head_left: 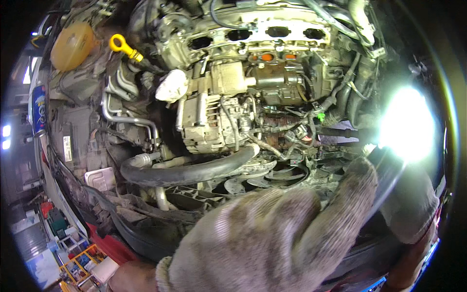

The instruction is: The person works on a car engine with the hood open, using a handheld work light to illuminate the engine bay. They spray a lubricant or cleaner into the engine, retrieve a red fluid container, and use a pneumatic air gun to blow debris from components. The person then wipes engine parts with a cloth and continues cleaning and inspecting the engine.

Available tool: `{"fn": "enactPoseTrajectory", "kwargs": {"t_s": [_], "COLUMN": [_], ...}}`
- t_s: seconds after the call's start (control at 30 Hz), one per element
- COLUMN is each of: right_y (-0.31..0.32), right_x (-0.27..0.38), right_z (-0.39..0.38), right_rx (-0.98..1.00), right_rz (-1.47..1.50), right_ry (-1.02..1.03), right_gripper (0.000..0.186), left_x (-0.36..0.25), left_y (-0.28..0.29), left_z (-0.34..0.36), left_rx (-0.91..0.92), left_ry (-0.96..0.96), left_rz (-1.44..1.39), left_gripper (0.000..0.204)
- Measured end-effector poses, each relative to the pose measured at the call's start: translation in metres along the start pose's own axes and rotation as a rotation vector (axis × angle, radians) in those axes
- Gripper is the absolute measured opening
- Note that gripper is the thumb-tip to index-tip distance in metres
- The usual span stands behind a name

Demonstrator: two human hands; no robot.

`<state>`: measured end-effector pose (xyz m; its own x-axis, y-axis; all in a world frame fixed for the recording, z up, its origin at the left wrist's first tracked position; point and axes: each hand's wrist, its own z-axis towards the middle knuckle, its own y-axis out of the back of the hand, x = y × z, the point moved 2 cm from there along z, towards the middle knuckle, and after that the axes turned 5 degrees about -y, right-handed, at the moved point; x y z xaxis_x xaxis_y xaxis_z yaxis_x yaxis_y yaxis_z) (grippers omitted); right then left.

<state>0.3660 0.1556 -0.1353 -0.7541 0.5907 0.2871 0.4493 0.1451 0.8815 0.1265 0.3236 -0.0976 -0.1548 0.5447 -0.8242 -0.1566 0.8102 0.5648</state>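
Note:
My left hand (277, 228), in a soiled knit glove, reaches from the lower left across the engine bay's front, its fingers closed on a black work light (386, 160) with a bright white glare at its head. My right hand (408, 209), also gloved, is beside the light at the right, its fingers hidden by light and glare. Behind them are an alternator (204, 126), a black cylindrical unit (277, 82) and an exposed intake face (258, 36) with four dark ports. A thick black hose (185, 173) curves above my left hand.
An amber coolant tank (73, 46), yellow dipstick ring (119, 44) and bent metal pipes (121, 112) sit at the left. A white wad (170, 87) rests by the alternator. Red bodywork (109, 243) edges the bay; beyond it are a yellow rack (80, 263) and several coloured containers.

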Motion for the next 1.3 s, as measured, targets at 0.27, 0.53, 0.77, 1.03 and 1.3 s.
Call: {"fn": "enactPoseTrajectory", "kwargs": {"t_s": [0.27, 0.53, 0.77, 1.03, 1.3], "right_y": [-0.001, 0.009, 0.010, 0.015, 0.012], "right_x": [-0.009, -0.014, -0.021, -0.022, -0.018], "right_z": [0.007, -0.005, -0.003, -0.010, -0.003], "right_rx": [0.025, 0.017, 0.039, 0.038, 0.045], "right_rz": [0.024, 0.028, 0.051, 0.044, 0.050], "right_ry": [0.061, -0.011, 0.043, 0.033, 0.039], "right_gripper": [0.016, 0.016, 0.015, 0.015, 0.014], "left_x": [-0.011, -0.006, -0.008, -0.010, -0.010], "left_y": [-0.010, -0.018, -0.019, -0.018, -0.018], "left_z": [0.023, 0.039, 0.032, 0.028, 0.030], "left_rx": [0.030, 0.034, 0.054, 0.018, 0.046], "left_ry": [0.044, 0.017, 0.302, 0.088, 0.083], "left_rz": [0.032, -0.126, -0.195, -0.024, -0.009], "left_gripper": [0.090, 0.091, 0.099, 0.097, 0.087]}}
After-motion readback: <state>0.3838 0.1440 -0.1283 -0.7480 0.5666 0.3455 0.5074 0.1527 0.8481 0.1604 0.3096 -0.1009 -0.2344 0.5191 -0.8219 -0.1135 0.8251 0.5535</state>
